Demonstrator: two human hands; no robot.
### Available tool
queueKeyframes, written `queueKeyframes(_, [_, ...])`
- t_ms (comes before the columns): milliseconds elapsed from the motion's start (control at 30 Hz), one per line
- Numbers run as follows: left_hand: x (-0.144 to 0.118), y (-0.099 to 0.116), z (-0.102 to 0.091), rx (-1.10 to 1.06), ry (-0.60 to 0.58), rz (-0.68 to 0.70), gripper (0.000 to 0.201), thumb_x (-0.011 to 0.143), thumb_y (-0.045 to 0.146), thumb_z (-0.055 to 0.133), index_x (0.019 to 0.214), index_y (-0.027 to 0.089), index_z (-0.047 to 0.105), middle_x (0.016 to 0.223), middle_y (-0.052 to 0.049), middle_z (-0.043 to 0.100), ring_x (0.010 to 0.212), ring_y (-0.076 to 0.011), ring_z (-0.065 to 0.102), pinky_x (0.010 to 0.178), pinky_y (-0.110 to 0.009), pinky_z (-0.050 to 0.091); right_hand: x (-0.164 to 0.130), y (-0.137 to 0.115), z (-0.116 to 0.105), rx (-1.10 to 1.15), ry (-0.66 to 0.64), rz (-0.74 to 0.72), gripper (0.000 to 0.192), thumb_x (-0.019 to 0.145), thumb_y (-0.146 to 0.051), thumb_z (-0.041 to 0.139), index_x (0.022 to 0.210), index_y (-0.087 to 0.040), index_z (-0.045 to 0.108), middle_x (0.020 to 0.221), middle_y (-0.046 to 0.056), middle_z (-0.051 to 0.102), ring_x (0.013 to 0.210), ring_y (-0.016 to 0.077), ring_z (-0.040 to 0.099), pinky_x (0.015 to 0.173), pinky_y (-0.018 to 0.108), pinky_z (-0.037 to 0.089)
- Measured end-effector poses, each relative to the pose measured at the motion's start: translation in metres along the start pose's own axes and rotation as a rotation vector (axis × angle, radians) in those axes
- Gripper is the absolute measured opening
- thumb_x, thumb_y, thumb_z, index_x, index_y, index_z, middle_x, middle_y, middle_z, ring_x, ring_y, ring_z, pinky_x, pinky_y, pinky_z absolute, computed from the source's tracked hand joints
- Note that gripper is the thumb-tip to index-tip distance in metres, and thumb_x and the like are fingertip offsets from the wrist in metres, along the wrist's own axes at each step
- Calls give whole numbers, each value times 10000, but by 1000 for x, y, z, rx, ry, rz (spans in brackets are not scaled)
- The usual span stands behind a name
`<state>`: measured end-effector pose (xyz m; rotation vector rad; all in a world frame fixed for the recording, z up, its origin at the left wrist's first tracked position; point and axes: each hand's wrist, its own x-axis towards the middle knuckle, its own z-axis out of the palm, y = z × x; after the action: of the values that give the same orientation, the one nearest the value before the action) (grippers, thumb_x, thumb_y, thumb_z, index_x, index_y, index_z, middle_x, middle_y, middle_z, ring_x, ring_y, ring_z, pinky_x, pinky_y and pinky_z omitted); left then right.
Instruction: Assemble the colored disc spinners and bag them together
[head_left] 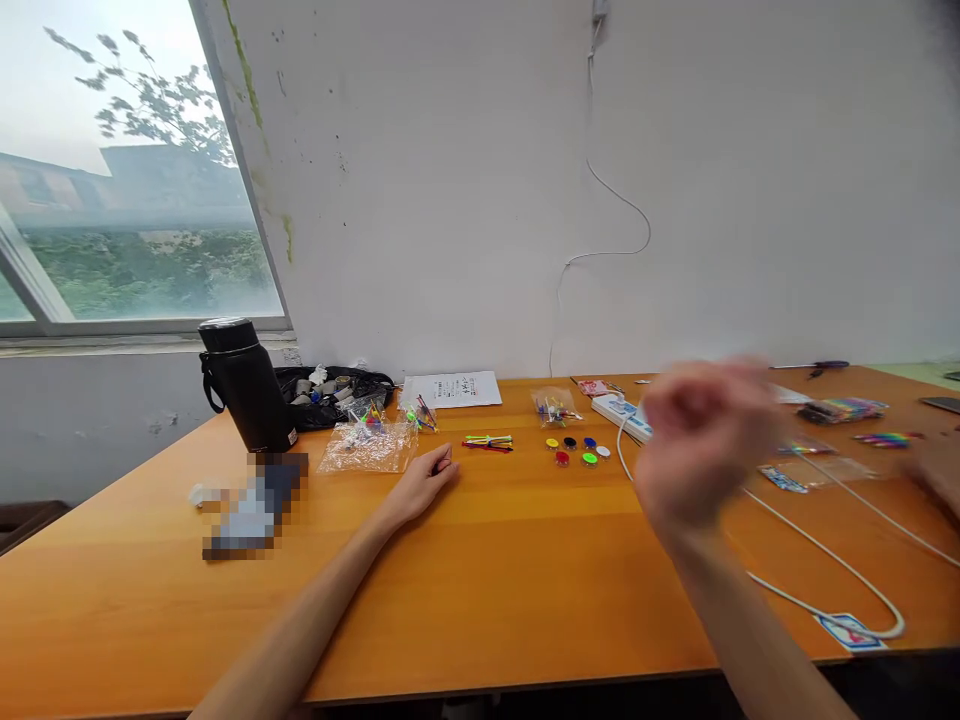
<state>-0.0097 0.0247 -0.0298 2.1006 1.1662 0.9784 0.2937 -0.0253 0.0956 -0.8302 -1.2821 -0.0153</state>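
Observation:
My left hand [425,481] rests on the table on its side, fingers curled in, and nothing shows in it. Just right of it lies a small bundle of coloured zip ties [489,443]. Raised above the table at the right, my right hand [701,440] is blurred by motion. Its fingers look curled into a fist, and whatever may be inside is hidden. Between the hands, several round coloured discs [590,459] are set out in two rows. Behind them sits a clear bag of small coloured pieces [555,408].
A black thermos [247,385] stands at the left near a black plastic bag [341,385] and a clear bag [367,447]. A white power strip [621,417] and its cable [832,550] lie at the right. Another person's hand [937,470] is at the right edge.

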Motion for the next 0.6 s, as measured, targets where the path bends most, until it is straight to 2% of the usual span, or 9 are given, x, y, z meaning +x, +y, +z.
queueKeyframes(67, [0,0,1,1,-30,-31,415,940,512,421,687,211,287,660,47,291,636,-128,283,599,-273,218,7,23,21,-65,-80,80,381,1016,-340,385,778,-192,643,779,36,649,717,162,612,684,303,502])
queueKeyframes(133, [1,-1,2,-4,-39,-53,449,964,548,345,674,208,312,643,40,312,626,-133,304,594,-282,223,9,57,30,-240,-250,192,349,966,-330,447,707,-194,638,701,30,651,688,176,613,677,307,476])
queueKeyframes(200, [1,-3,4,-20,-20,-59,455,985,543,281,692,204,363,658,31,373,640,-141,355,611,-278,266,5,93,26,-481,-339,240,296,929,-323,470,758,-201,680,775,52,699,743,211,632,715,336,469])
queueKeyframes(300, [1,-3,4,-70,-12,-46,387,1000,482,266,789,207,438,717,21,457,675,-148,420,654,-264,330,-7,132,8,-682,-598,137,226,879,-299,517,910,-223,728,902,66,733,872,260,648,762,360,469])
queueKeyframes(433, [-1,2,1,-59,2,-26,160,951,281,315,868,220,438,728,27,462,665,-148,407,643,-253,331,-19,142,-1,-765,-825,52,189,851,-296,578,918,-242,746,970,56,748,987,283,638,846,379,460])
queueKeyframes(600, [-3,4,-1,6,-11,-6,95,850,156,369,823,209,443,728,26,480,684,-143,414,651,-258,326,-24,143,4,-740,-929,80,166,817,-276,631,932,-243,746,953,56,745,906,262,655,763,347,477])
